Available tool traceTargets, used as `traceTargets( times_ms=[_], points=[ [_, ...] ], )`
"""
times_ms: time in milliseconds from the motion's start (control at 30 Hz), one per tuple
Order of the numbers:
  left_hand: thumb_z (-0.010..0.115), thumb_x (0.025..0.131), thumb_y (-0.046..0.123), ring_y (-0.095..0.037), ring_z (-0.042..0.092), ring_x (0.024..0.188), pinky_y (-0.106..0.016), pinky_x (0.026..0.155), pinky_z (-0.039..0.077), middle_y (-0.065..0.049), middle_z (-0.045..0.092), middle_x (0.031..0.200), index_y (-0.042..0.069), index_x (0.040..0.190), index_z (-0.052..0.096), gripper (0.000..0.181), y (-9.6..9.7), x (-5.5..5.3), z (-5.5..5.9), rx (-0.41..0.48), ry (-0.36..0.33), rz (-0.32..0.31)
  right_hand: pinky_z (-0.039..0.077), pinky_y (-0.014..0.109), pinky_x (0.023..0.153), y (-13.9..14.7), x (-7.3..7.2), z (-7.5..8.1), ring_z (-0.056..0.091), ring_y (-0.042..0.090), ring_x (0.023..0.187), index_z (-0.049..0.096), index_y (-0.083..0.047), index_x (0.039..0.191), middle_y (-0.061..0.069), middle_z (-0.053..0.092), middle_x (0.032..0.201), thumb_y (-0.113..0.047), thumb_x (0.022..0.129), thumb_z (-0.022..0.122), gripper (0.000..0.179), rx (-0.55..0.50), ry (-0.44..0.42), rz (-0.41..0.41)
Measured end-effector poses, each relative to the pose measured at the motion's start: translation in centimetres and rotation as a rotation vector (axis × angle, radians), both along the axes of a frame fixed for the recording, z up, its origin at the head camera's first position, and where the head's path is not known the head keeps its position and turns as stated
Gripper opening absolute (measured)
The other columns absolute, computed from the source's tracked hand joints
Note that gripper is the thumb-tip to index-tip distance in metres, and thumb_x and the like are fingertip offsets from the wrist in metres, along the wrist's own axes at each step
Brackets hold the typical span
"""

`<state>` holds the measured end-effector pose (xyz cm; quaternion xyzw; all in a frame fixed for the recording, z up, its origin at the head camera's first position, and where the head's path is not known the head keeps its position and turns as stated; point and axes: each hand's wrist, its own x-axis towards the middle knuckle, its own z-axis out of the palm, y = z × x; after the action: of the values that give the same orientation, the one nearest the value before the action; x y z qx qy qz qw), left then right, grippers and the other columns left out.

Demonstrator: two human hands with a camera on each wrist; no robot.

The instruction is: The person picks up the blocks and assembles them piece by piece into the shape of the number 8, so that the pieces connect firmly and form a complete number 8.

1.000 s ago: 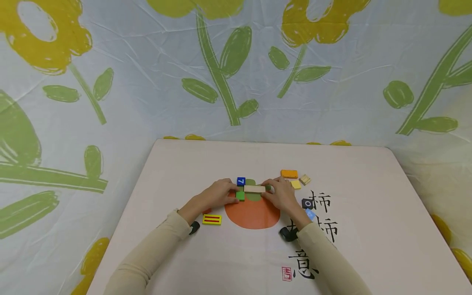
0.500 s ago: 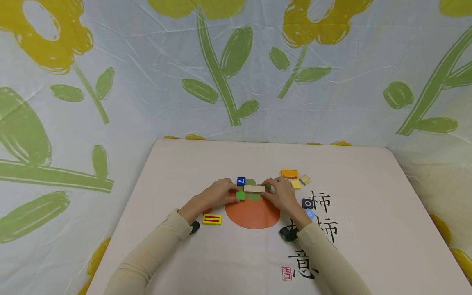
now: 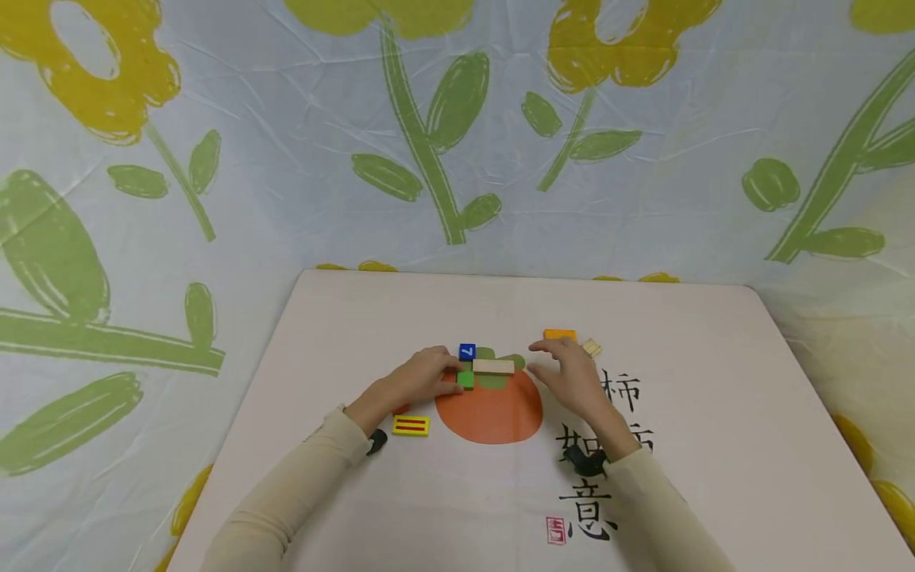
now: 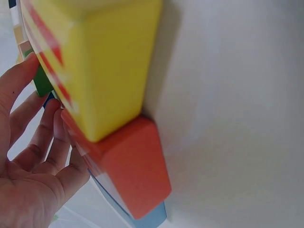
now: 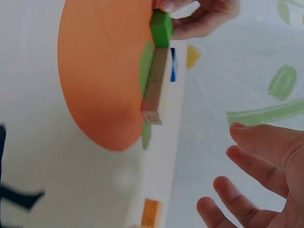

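Observation:
My left hand pinches a small green block, thumb on its near side and fingers behind. A blue block marked 7 sits just beyond, by the fingertips. To the right of these lies a long pale wooden block, one end close against the green block in the right wrist view. My right hand is apart from the wooden block's right end, its fingers spread and holding nothing; in the right wrist view the hand shows bare fingertips.
A yellow block with red stripes and a red block lie by the left wrist. An orange block and a small wooden piece lie beyond the right hand. The mat bears an orange fruit print.
My right hand has let go of the wooden block's end and moved right, its fingers spreading; it now covers the pale yellow block. The left hand stays in place.

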<state>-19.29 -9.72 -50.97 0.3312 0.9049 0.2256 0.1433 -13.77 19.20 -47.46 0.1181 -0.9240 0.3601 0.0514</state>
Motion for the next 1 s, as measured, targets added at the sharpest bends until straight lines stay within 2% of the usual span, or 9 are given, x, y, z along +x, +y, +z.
traceTargets(
  times_ms=[133, 300, 433, 533, 867, 1000],
  points=[
    [0.078, 0.089, 0.033, -0.014, 0.051, 0.087, -0.027, 0.076, 0.044, -0.002, 0.061, 0.103, 0.009, 0.121, 0.072, 0.041, 0.1, 0.0, 0.0, -0.001, 0.002, -0.001, 0.044, 0.048, 0.078, 1.3, 0.9, 0.7, 0.055, 0.037, 0.102, 0.071, -0.003, 0.117, 0.017, 0.064, 0.114, -0.009, 0.089, 0.076, 0.029, -0.025, 0.036, -0.001],
    [0.077, 0.089, 0.034, -0.013, 0.051, 0.087, -0.027, 0.076, 0.044, -0.001, 0.061, 0.103, 0.009, 0.121, 0.072, 0.041, 0.1, -0.1, -0.3, -0.004, 0.009, -0.005, 0.046, 0.053, 0.085, 3.3, 2.0, 1.0, 0.054, 0.035, 0.108, 0.071, -0.004, 0.116, 0.015, 0.062, 0.114, -0.007, 0.088, 0.077, 0.029, -0.049, 0.079, -0.020],
    [0.077, 0.089, 0.034, -0.014, 0.051, 0.087, -0.027, 0.076, 0.045, -0.001, 0.061, 0.103, 0.009, 0.121, 0.072, 0.041, 0.1, -0.2, -0.4, -0.003, 0.000, -0.001, 0.045, 0.054, 0.085, 5.0, 3.0, 0.9, 0.054, 0.034, 0.110, 0.071, -0.004, 0.117, 0.016, 0.059, 0.116, -0.008, 0.089, 0.076, 0.029, -0.033, 0.092, -0.053],
    [0.078, 0.089, 0.034, -0.014, 0.052, 0.087, -0.027, 0.076, 0.045, -0.001, 0.061, 0.103, 0.008, 0.120, 0.072, 0.041, 0.0, -0.2, -0.3, 0.002, -0.001, -0.003, 0.045, 0.055, 0.082, 6.1, 3.9, 0.7, 0.054, 0.034, 0.109, 0.070, -0.005, 0.118, 0.016, 0.058, 0.118, -0.009, 0.090, 0.075, 0.029, -0.016, 0.080, -0.083],
    [0.077, 0.089, 0.035, -0.014, 0.051, 0.086, -0.028, 0.076, 0.045, 0.000, 0.061, 0.103, 0.008, 0.121, 0.072, 0.042, -0.1, -0.2, -0.5, -0.003, -0.011, 0.000, 0.043, 0.060, 0.087, 9.0, 6.1, -1.1, 0.053, 0.035, 0.113, 0.071, -0.007, 0.119, 0.016, 0.059, 0.119, -0.013, 0.092, 0.074, 0.027, -0.016, 0.037, -0.118],
    [0.077, 0.090, 0.036, -0.014, 0.051, 0.088, -0.028, 0.077, 0.045, 0.000, 0.060, 0.103, 0.009, 0.121, 0.072, 0.041, 0.0, -0.1, -0.5, -0.007, -0.014, 0.005, 0.043, 0.059, 0.088, 9.9, 6.6, -1.7, 0.053, 0.034, 0.110, 0.070, -0.006, 0.119, 0.016, 0.060, 0.120, -0.018, 0.093, 0.073, 0.028, -0.011, -0.019, -0.125]
  ],
)
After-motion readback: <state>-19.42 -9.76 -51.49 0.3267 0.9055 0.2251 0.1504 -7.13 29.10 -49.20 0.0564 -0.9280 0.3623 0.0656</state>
